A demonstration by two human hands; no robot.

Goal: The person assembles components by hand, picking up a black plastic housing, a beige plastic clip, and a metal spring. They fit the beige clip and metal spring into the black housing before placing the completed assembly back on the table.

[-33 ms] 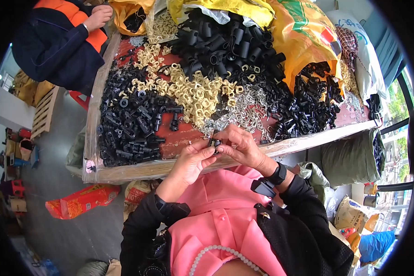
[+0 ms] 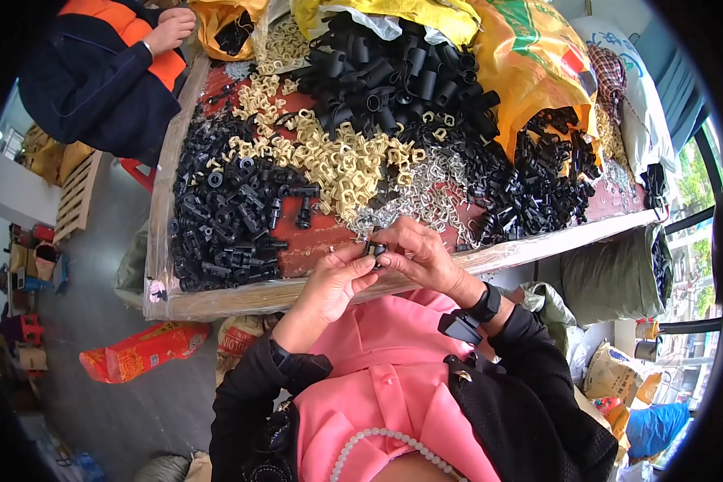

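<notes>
Black fitting [image 2: 375, 251], small and plastic, sits pinched between both hands just above the near edge of the surface [image 2: 538, 243], close to picture centre. Left hand [image 2: 335, 279] comes up from seven o'clock, fingers curled, thumb and fingertips closed on the fitting's left side. Right hand [image 2: 420, 255] reaches in from four o'clock, fingers bent over the top, clamped on the same piece; a black watch [image 2: 485, 304] rides that wrist. Straight up at twelve o'clock from the hands lies a heap of cream clips [image 2: 341, 165], with silvery metal clips [image 2: 430, 201] just beside it at one o'clock. Black parts [image 2: 229, 217] pile up at ten o'clock. Black tubes [image 2: 394, 72] are stacked far back. At eleven o'clock, well apart, another person [image 2: 96, 72] in dark blue and orange stands by the far corner.
</notes>
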